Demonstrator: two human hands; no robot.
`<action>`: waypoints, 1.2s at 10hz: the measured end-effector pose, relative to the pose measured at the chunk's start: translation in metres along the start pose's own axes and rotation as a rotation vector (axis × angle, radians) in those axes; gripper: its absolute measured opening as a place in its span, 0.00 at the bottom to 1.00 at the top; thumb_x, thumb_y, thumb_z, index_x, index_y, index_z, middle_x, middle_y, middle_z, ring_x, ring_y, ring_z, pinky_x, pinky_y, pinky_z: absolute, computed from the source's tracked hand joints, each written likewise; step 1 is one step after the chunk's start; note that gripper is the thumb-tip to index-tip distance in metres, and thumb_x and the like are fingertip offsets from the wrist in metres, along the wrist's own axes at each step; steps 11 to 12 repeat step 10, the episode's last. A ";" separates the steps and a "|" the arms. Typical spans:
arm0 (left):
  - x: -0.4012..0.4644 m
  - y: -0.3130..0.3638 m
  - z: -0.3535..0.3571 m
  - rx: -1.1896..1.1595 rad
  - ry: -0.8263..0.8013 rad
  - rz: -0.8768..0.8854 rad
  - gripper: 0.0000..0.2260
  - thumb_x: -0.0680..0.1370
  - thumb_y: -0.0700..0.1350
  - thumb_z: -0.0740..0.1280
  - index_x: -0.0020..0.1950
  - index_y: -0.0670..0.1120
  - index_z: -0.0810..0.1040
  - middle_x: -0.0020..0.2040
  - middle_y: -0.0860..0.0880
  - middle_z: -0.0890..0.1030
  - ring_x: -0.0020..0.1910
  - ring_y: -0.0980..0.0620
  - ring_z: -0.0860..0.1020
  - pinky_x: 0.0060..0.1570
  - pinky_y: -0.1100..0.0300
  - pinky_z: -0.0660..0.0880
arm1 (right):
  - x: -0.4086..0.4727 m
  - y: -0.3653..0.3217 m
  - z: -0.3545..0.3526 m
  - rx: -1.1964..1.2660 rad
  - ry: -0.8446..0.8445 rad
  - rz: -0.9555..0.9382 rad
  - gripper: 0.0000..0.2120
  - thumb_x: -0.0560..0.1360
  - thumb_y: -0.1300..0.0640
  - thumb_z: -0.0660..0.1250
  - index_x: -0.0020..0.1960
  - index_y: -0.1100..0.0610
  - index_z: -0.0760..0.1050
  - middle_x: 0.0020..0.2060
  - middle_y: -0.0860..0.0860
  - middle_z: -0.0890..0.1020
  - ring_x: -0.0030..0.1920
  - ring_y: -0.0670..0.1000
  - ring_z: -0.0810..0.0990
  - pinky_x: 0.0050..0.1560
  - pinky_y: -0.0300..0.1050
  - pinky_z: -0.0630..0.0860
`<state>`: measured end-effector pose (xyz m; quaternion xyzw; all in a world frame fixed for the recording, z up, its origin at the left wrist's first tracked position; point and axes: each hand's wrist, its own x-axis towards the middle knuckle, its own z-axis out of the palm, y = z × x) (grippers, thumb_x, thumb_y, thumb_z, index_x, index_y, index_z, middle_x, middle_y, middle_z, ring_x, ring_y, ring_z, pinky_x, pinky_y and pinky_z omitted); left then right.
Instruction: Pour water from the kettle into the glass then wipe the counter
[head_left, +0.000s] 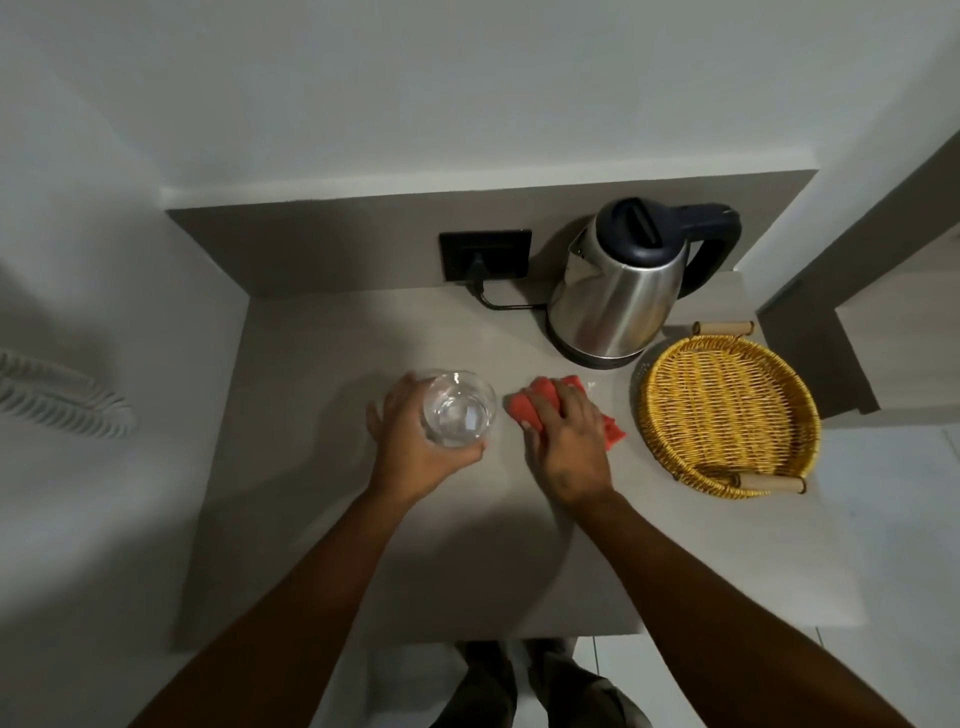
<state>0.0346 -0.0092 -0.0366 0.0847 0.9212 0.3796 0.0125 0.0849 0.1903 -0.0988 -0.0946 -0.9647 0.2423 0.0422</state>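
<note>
A clear glass (458, 408) with water in it stands on the beige counter (322, 364), and my left hand (415, 441) is wrapped around its left side. My right hand (569, 441) presses flat on a red cloth (524, 408) lying on the counter just right of the glass. The steel kettle (618, 291) with a black lid and handle sits on its base at the back right, beyond the cloth. A small wet glint shows on the counter near the cloth's far right corner.
A round wicker basket (727, 415) with wooden handles stands at the counter's right edge. A black wall socket (485, 254) with the kettle's plug and cord is on the backsplash. Walls close the left and back; the front edge drops to the floor.
</note>
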 end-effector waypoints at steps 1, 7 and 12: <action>0.002 0.007 0.018 -0.027 -0.063 0.002 0.35 0.55 0.56 0.80 0.60 0.57 0.75 0.60 0.57 0.76 0.66 0.52 0.72 0.73 0.40 0.54 | -0.002 0.002 -0.005 -0.015 -0.025 0.022 0.23 0.80 0.45 0.58 0.73 0.50 0.64 0.70 0.56 0.69 0.70 0.58 0.64 0.68 0.61 0.64; 0.010 0.016 0.040 -0.090 -0.087 0.021 0.37 0.56 0.50 0.84 0.62 0.51 0.76 0.60 0.51 0.82 0.59 0.47 0.79 0.65 0.37 0.68 | 0.008 0.082 -0.109 0.154 0.481 0.499 0.19 0.80 0.45 0.61 0.69 0.49 0.68 0.66 0.56 0.71 0.64 0.54 0.67 0.63 0.45 0.67; 0.011 0.020 0.035 -0.160 -0.105 -0.004 0.43 0.57 0.56 0.84 0.68 0.49 0.72 0.63 0.48 0.79 0.62 0.47 0.77 0.63 0.42 0.75 | 0.025 0.098 -0.103 0.038 0.085 0.711 0.28 0.79 0.39 0.54 0.72 0.56 0.62 0.70 0.62 0.67 0.69 0.67 0.62 0.68 0.67 0.59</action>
